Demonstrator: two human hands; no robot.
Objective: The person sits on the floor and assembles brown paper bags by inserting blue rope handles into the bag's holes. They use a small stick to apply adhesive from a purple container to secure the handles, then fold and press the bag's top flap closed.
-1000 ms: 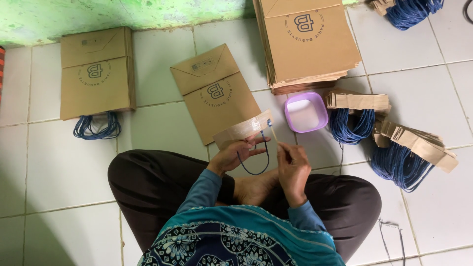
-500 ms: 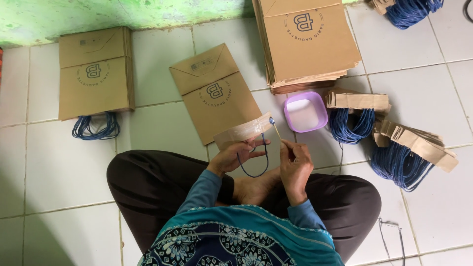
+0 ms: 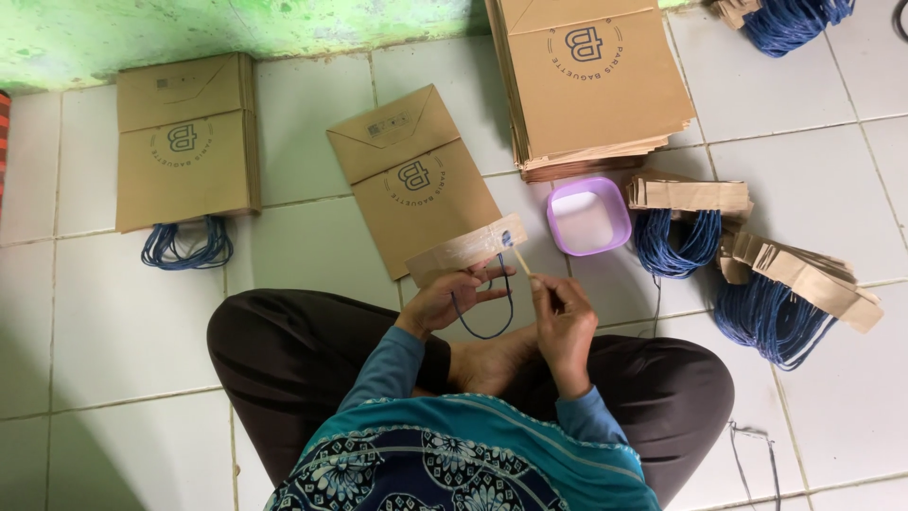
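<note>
Brown strip point(image 3: 466, 251): one, left hand point(image 3: 452, 299) grip | right hand point(image 3: 558, 317) grip: one stick point(image 3: 521, 261), perhaps | lilac tub point(image 3: 588, 216): one

Brown paper bags point(image 3: 413, 180); blue cord handles point(image 3: 676, 241); lilac tub point(image 3: 588, 216); green wall point(image 3: 236, 33); white floor tiles point(image 3: 123, 322); teal patterned shirt point(image 3: 454, 464).

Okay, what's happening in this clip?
A person sits cross-legged on a tiled floor. The left hand holds a cardboard strip with a blue cord loop hanging from it; the right hand holds a thin stick against the strip. A purple tub, brown paper bags and bundled handles lie around.
</note>
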